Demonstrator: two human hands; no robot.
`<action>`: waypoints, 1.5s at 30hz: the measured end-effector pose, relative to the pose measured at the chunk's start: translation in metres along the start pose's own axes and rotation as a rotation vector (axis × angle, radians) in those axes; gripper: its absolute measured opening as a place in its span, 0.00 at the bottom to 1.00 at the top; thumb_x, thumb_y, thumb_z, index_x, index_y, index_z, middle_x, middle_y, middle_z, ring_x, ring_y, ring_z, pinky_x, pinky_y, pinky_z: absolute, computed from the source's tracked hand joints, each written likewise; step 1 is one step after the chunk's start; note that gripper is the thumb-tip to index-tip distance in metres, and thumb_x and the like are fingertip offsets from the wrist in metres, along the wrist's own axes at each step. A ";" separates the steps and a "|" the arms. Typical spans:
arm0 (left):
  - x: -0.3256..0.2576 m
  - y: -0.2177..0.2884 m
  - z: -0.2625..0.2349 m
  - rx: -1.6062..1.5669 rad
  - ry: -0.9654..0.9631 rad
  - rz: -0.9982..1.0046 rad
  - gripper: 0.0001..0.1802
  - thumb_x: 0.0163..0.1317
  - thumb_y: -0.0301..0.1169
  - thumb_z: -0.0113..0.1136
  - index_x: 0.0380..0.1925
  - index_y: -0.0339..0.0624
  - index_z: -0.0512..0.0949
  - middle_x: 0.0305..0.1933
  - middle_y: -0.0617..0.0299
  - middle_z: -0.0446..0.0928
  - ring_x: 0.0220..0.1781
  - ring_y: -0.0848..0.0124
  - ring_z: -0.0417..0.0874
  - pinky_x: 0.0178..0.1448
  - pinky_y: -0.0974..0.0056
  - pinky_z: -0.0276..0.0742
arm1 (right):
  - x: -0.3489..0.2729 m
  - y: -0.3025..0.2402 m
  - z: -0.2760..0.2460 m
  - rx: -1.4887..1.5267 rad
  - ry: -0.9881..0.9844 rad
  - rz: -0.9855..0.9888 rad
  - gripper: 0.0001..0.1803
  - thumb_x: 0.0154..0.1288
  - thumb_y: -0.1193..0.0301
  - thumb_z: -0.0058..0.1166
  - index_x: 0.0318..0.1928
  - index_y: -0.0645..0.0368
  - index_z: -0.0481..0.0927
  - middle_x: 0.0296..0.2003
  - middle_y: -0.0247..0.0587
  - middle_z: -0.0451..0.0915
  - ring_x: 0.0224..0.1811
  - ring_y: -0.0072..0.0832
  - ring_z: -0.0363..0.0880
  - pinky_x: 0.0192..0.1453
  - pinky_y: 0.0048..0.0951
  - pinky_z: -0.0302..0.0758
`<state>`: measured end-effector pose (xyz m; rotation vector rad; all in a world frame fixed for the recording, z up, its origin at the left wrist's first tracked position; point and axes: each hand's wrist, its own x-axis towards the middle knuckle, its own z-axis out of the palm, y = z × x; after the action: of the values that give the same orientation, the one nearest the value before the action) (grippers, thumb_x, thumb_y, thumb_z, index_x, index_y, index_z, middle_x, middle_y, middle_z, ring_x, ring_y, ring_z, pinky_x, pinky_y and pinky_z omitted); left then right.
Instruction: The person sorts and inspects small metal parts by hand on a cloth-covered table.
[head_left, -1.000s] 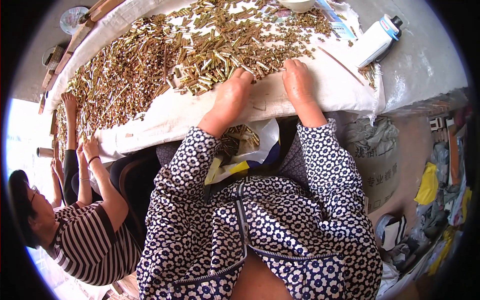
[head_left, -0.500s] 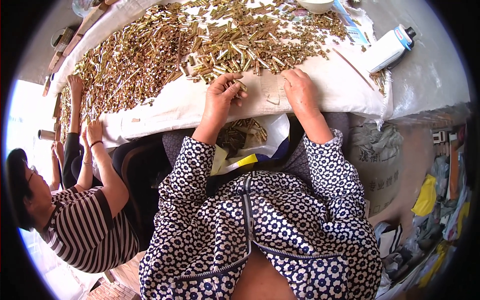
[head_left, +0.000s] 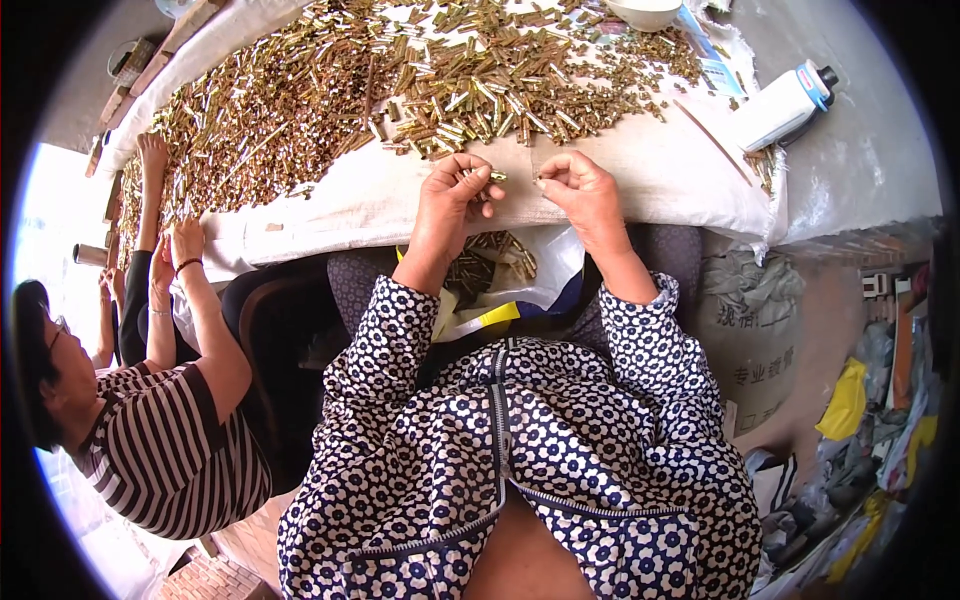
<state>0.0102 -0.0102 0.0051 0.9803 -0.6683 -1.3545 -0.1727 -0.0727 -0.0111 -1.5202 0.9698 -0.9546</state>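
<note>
Tube (head_left: 498, 176): jutted from the left fingertips toward the right hand; its long axis seemed to run crosswise, though it was too small for me to be sure.
Left hand (head_left: 455, 193): nearest the tube, with thumb and fingers curled around it; I could not tell whether the palm held more.
Right hand (head_left: 588, 197): thumb and forefinger were close together in a pinch; from my end I could not tell whether they met or held a small bit.
Gap: I had the fingertips facing each other, near but apart, with the tube to the left of the right ones.
Cloth (head_left: 350, 192): pale, slightly wrinkled, spread over the table, its front strip beneath both hands.
Pile (head_left: 270, 110): loose brass pieces, many lying every which way, beyond the hands and off to the left.
Bag (head_left: 555, 252): open below the hands, with brass pieces inside.
Right side: a stick (head_left: 714, 145) lay on the cloth near a white bottle (head_left: 785, 108); a bowl (head_left: 645, 12) sat farther off.
Room: a co-worker (head_left: 170, 440) in stripes sat at the left; a sack (head_left: 745, 330) stood at the right.
</note>
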 end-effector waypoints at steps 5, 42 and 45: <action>-0.005 0.000 0.003 -0.009 -0.021 0.016 0.02 0.67 0.26 0.53 0.37 0.40 0.72 0.30 0.63 0.76 0.29 0.76 0.79 0.27 0.75 0.72 | -0.008 -0.014 0.013 0.327 -0.111 0.036 0.06 0.60 0.81 0.56 0.39 0.62 0.78 0.35 0.32 0.79 0.38 0.18 0.77 0.47 0.20 0.73; 0.005 -0.015 0.019 1.259 -0.169 0.649 0.02 0.59 0.22 0.56 0.31 0.37 0.73 0.28 0.53 0.75 0.26 0.57 0.79 0.31 0.61 0.75 | -0.007 -0.003 0.010 -0.434 -0.064 -0.304 0.06 0.49 0.81 0.50 0.31 0.64 0.73 0.33 0.51 0.75 0.38 0.47 0.75 0.42 0.40 0.71; 0.002 -0.013 0.031 1.419 -0.162 0.618 0.04 0.56 0.21 0.55 0.32 0.38 0.72 0.30 0.48 0.75 0.33 0.48 0.79 0.33 0.54 0.75 | -0.008 -0.002 0.002 -0.368 -0.050 -0.241 0.06 0.51 0.79 0.51 0.33 0.63 0.74 0.34 0.50 0.76 0.39 0.44 0.75 0.43 0.37 0.72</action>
<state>-0.0225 -0.0168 0.0077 1.5230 -1.9751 -0.2417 -0.1738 -0.0640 -0.0100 -1.9967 0.9790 -0.9341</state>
